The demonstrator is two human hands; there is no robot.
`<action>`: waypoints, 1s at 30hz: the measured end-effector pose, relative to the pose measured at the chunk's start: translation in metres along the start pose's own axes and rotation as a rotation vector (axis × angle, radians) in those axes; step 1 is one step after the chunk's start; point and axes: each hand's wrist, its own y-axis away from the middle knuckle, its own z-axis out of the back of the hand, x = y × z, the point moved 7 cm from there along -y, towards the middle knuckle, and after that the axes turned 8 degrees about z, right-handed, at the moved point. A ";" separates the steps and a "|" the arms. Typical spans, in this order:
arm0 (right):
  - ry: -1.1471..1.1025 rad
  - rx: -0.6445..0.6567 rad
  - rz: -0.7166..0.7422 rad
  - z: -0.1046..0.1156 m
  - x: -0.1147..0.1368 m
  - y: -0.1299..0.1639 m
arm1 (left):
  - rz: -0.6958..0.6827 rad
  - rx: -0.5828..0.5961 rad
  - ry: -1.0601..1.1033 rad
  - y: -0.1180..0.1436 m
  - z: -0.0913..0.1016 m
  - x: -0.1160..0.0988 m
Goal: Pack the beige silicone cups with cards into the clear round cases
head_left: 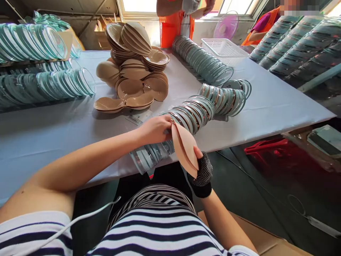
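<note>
**Both hands on a beige cup at the table edge**

The left hand [156, 128] pinches the top of a beige foam cup [184, 148], fingers closed on its upper rim. The right hand [201, 170], in a dark dotted fingerless glove, grips the cup's lower edge, thumb pressed on its face. The cup stands upright at the table's near edge, just in front of a row of clear plastic shells [195, 112] nested on their sides, some with beige cups inside.

Behind lies a pile of beige cups [133, 71], stacked and loose. More nested shells [39, 64] fill the left side and the right. A white mesh basket [223, 48] sits at the far end, a pink fan [227, 25] behind it. Another person in orange stands beyond the pale blue table [279, 103], under bright windows.
</note>
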 end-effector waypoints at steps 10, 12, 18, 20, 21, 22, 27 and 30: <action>-0.041 0.292 0.020 0.003 0.011 -0.039 | 0.275 0.116 0.193 -0.004 -0.002 0.036; -0.032 0.419 -0.009 -0.012 0.010 -0.060 | 0.200 0.147 0.264 -0.005 -0.001 0.030; 0.204 0.689 0.036 -0.037 0.008 -0.092 | 0.186 0.123 0.503 -0.005 0.002 0.034; 0.230 0.677 0.055 -0.034 0.011 -0.089 | 0.206 0.078 0.449 -0.005 0.003 0.038; 0.234 0.640 0.068 -0.032 0.012 -0.087 | 0.206 0.080 0.399 -0.005 0.003 0.038; 0.241 0.599 0.083 -0.031 0.013 -0.085 | 0.205 0.100 0.340 -0.005 0.001 0.038; 0.314 0.600 0.125 -0.062 0.010 -0.088 | 0.242 0.190 0.134 -0.001 -0.007 0.041; 0.287 0.641 0.134 -0.069 0.010 -0.095 | 0.265 0.218 0.104 0.000 -0.011 0.047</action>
